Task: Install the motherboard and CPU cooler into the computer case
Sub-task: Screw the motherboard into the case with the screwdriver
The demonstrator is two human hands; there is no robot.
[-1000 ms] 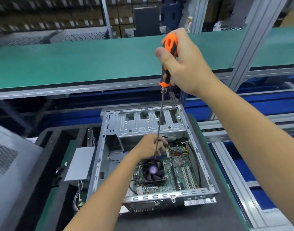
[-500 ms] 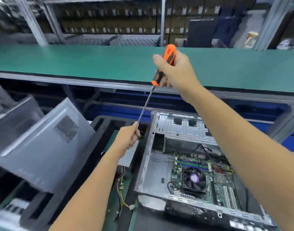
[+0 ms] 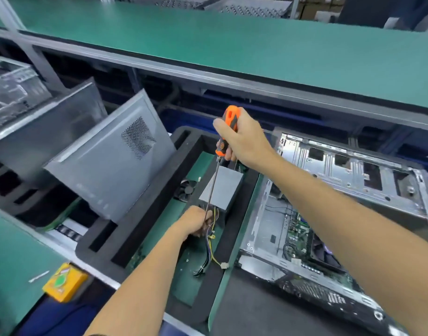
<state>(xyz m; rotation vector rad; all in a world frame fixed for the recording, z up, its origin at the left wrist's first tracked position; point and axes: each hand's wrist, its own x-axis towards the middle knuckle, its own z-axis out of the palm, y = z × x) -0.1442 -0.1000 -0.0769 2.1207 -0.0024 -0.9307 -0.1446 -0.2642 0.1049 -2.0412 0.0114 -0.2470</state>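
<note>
Fingers of the right hand (image 3: 242, 139) are wrapped tight around the orange-and-black handle of a long screwdriver (image 3: 226, 132), thumb pressed along the left side of the grip. Its thin steel shaft runs down and slightly left to the left hand (image 3: 196, 223), whose fingers are curled closed around the shaft's tip, just above a bundle of yellow and black wires (image 3: 211, 246). Whether that hand also pinches a screw cannot be told.

Compared with half a second ago, both hands have dropped lower and nearer, the screwdriver now stands more upright, and the left hand has come down from the near-left corner of the grey box (image 3: 222, 190) to the wires at its near edge. A second ago the tip was down at the cooler inside the case; now it is well left of the case.

Both hands work over the black foam tray (image 3: 159, 209), where the grey box lies flat. Left of it a grey side panel (image 3: 106, 166) leans tilted. To the right lies the open computer case (image 3: 353, 180), the motherboard (image 3: 298, 231) seated inside with the CPU cooler (image 3: 322, 253) on it, partly hidden by the right forearm. At near left sits a yellow box (image 3: 65, 282).
</note>
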